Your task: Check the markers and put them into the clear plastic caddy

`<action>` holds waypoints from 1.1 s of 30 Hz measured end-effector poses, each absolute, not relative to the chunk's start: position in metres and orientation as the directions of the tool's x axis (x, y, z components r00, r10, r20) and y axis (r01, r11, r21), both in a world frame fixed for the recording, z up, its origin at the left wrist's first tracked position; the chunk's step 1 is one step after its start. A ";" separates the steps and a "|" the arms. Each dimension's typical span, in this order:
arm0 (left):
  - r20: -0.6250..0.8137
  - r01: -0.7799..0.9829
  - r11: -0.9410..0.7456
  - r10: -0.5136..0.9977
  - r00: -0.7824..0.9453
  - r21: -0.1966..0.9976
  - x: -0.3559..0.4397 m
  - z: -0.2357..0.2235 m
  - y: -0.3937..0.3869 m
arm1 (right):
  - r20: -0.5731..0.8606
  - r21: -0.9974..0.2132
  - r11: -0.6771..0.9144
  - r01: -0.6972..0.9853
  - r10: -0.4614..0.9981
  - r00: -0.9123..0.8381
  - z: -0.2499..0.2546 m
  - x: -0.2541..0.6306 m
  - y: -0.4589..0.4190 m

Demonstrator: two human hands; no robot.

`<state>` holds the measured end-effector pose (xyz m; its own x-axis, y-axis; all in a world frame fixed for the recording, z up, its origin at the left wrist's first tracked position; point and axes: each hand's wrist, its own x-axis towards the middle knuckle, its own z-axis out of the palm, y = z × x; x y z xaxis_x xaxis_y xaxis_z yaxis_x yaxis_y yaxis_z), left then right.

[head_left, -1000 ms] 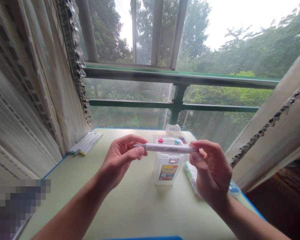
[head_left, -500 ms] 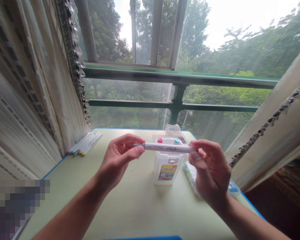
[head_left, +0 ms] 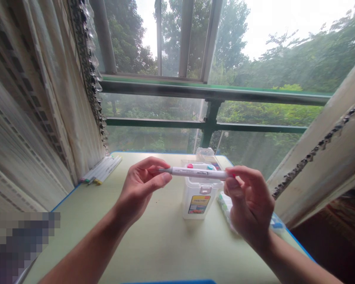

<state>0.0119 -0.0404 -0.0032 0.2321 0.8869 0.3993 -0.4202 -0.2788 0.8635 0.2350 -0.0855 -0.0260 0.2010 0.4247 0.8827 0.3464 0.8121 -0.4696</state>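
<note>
Marker [head_left: 198, 173] pinched at both ends

A slip seems the main risk: only a pinch bears on the slim barrel, so an uneven pull could drop it to the table [head_left: 154, 244] or against the clear box [head_left: 192, 192] standing beyond. The left hand [head_left: 142, 184] pinches the grey tapered end; the right hand [head_left: 251, 194] pinches the reddish end likewise. The marker lies nearly level between them — raised off the table, crossing the view of the box's rim.
</note>
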 end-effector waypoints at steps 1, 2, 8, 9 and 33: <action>0.398 -0.419 -0.278 0.888 0.232 0.864 0.012 -0.003 -0.040 | 0.882 -0.471 0.812 0.345 0.426 0.201 -0.026 0.235 -0.085; 0.396 -0.417 -0.278 0.889 0.230 0.865 0.012 -0.003 -0.040 | 0.882 -0.471 0.813 0.342 0.426 0.201 -0.026 0.235 -0.085; 0.380 -0.407 -0.272 0.901 0.211 0.872 0.012 -0.003 -0.040 | 0.872 -0.489 0.811 0.320 0.457 0.174 -0.026 0.234 -0.087; 0.380 -0.408 -0.273 0.902 0.206 0.871 0.012 -0.003 -0.040 | 0.869 -0.494 0.807 0.323 0.463 0.174 -0.026 0.234 -0.087; 0.386 -0.425 -0.270 0.898 0.213 0.864 0.012 -0.001 -0.041 | 0.883 -0.468 0.805 0.366 0.439 0.165 -0.025 0.235 -0.088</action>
